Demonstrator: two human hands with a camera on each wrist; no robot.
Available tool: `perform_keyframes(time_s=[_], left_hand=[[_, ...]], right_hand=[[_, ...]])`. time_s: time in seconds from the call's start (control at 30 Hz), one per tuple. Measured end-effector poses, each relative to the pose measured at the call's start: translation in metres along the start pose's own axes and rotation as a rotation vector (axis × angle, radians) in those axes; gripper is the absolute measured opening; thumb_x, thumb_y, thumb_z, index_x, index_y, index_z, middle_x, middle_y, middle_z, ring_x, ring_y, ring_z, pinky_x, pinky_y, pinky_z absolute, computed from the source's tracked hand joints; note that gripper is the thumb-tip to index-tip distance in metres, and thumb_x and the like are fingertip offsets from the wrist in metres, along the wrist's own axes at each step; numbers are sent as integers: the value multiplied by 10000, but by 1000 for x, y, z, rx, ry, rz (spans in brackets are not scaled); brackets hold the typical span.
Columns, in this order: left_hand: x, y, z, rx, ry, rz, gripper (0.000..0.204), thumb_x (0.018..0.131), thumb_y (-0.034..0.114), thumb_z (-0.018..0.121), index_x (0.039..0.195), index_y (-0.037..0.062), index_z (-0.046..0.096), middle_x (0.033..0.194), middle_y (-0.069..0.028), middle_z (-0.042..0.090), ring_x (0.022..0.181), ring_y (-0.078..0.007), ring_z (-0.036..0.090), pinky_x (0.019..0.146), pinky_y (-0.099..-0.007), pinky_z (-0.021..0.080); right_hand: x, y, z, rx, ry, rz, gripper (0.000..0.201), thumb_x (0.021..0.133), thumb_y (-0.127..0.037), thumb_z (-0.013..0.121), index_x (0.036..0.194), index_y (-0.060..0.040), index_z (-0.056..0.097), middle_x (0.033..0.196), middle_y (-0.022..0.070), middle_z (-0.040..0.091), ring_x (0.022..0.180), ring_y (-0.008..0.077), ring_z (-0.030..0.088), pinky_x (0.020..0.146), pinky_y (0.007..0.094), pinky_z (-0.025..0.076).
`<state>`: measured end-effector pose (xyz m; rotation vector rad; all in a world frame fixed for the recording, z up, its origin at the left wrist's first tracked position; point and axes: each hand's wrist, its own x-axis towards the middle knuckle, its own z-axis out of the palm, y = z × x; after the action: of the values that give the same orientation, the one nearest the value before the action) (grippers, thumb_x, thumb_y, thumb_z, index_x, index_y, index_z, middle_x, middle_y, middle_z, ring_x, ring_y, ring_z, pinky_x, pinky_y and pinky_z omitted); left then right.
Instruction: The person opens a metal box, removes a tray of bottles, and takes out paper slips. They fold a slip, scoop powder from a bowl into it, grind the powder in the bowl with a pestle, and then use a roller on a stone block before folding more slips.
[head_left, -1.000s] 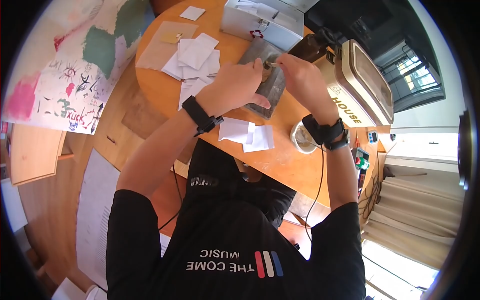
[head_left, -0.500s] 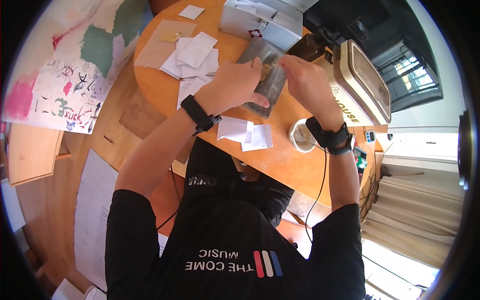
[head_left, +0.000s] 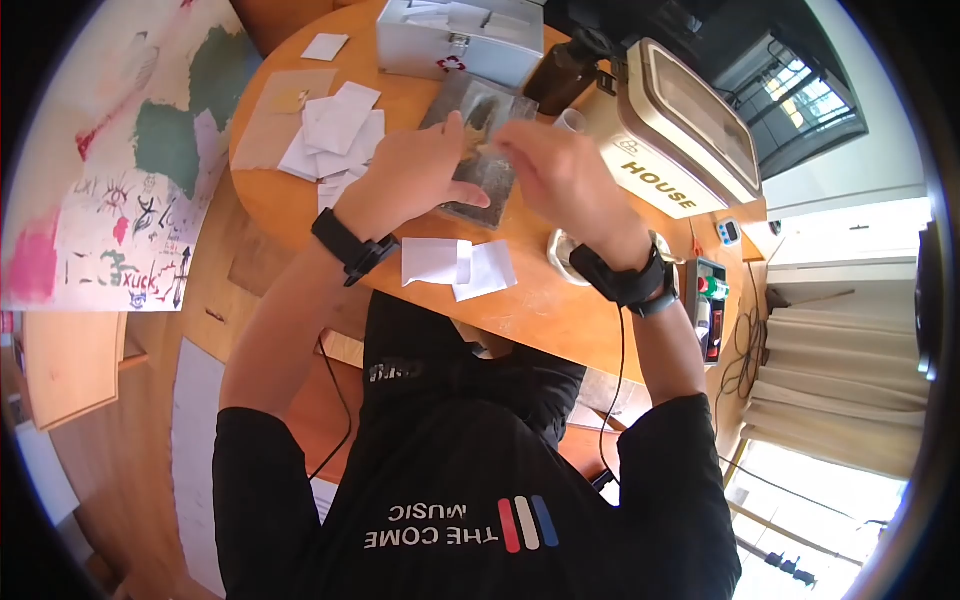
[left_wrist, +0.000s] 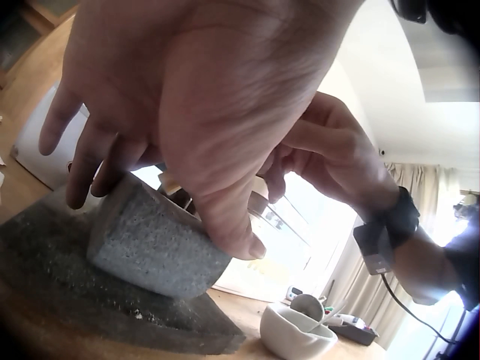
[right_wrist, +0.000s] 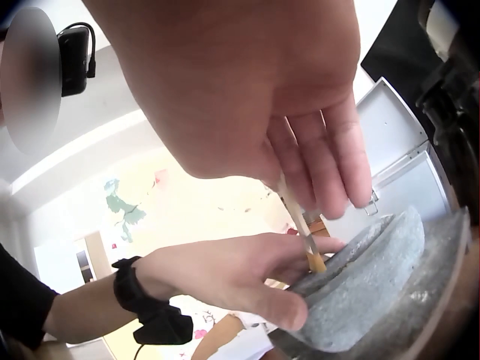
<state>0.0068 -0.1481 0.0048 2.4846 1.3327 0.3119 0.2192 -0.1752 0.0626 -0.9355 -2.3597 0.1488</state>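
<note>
My left hand (head_left: 408, 178) grips a grey hollowed stone block (left_wrist: 161, 244), with the thumb on its near side and fingers across on the other. The block stands on a dark stone slab (left_wrist: 52, 255). Over its hollow, my right hand (head_left: 562, 172) pinches a small brush (right_wrist: 298, 217) with a pale handle and metal collar. The brush's yellowish tip points down at the hollow, close to the left fingers. In the head view the brush is hard to make out, and the hands hide part of the block.
White paper squares (head_left: 342, 125) lie left of the slab, two more (head_left: 432, 262) in front. Behind stand a metal first-aid box (head_left: 450, 55), a dark bottle (head_left: 568, 72) and a cream case (head_left: 660, 140). A white bowl (left_wrist: 289, 337) sits under my right wrist.
The head view has swung, shifting table and hands leftward in it. Both hands stay at the stone block; the right hand, slightly blurred now, still works over its hollow.
</note>
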Motion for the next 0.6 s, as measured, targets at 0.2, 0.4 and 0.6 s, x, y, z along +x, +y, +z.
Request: perform_keyframes(time_s=[0.2,0.4,0.6], left_hand=[[-1,4,-5,-11,4,10,1048,818,575,809,1503,-96,385,1213,-266,669,1036,-444,678,836,-481,542],[2,17,-14,-121,31,20,819,793,424,871,1378,-5,491,1152,-258,704,1057,-469,672,861,-502,539],[7,5,-5,-29,-50,-48,1066,784,462,872,1562,-53,356,1234,-306,678,1119,-445,681,925,-461,541]], right_hand=[[-23,-3,-5,-200,-85,-42,269,773,-56,709,1036,-54,649,872,108,683,765,328,711,597,418,557],[-54,-9,-13,-277,-109,94,337,769,-7,665,1105,-40,662,916,130,698,792,343,713,633,415,571],[-164,-24,-57,-7,424,520,420,848,178,538,1221,15,640,1041,133,766,834,223,751,709,321,588]])
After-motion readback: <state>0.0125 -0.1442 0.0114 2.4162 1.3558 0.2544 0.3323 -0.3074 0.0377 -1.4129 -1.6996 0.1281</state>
